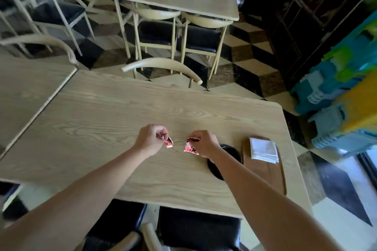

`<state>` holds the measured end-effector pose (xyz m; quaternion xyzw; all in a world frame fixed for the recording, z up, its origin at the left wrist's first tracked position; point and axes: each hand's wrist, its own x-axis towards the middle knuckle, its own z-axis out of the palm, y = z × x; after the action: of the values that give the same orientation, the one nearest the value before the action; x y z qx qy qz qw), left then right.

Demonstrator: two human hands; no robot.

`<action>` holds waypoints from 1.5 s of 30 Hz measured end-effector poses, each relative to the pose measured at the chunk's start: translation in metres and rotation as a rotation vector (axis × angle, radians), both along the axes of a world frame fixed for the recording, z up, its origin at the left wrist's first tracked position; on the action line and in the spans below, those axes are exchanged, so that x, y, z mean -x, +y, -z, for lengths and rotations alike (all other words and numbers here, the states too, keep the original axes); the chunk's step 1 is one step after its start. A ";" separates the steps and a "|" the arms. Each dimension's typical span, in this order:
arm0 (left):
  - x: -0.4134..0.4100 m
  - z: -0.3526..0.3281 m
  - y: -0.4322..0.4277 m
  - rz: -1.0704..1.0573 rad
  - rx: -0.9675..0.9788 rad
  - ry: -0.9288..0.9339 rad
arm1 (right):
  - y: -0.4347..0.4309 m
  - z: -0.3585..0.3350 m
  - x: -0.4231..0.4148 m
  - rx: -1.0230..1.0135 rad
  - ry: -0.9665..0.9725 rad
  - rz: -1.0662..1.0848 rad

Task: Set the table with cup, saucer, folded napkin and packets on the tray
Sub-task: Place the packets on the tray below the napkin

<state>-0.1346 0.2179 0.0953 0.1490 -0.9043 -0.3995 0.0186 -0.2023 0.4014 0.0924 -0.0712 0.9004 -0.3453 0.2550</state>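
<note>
My left hand (152,138) pinches a small red and white packet (168,142) just above the wooden table (102,120). A second red packet (189,147) is held in my right hand (204,143), a short way to the right of the first. Behind my right wrist lies a black saucer (216,170), partly hidden by my forearm; I cannot make out a cup. A long wooden tray (265,175) lies at the table's right side, with a folded white napkin (263,150) on its far end.
A second table (26,87) butts against the left edge. Pale chairs with black seats stand across the table (163,65) and at the near edge (195,228). Coloured stacked crates (342,96) sit on the chequered floor at right.
</note>
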 end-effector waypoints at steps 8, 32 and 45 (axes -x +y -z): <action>-0.011 -0.047 0.035 0.003 -0.461 -0.111 | 0.030 -0.079 -0.022 0.425 -0.215 0.124; -0.038 -0.078 0.131 -0.365 -1.073 0.004 | 0.070 -0.077 -0.074 0.652 -0.293 0.482; -0.048 -0.081 0.116 -0.089 -0.957 -0.178 | 0.053 -0.069 -0.067 0.611 -0.128 0.453</action>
<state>-0.0867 0.3344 0.1759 0.2130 -0.6101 -0.7549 -0.1122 -0.1352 0.4545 0.1619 0.0787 0.7312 -0.6489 0.1952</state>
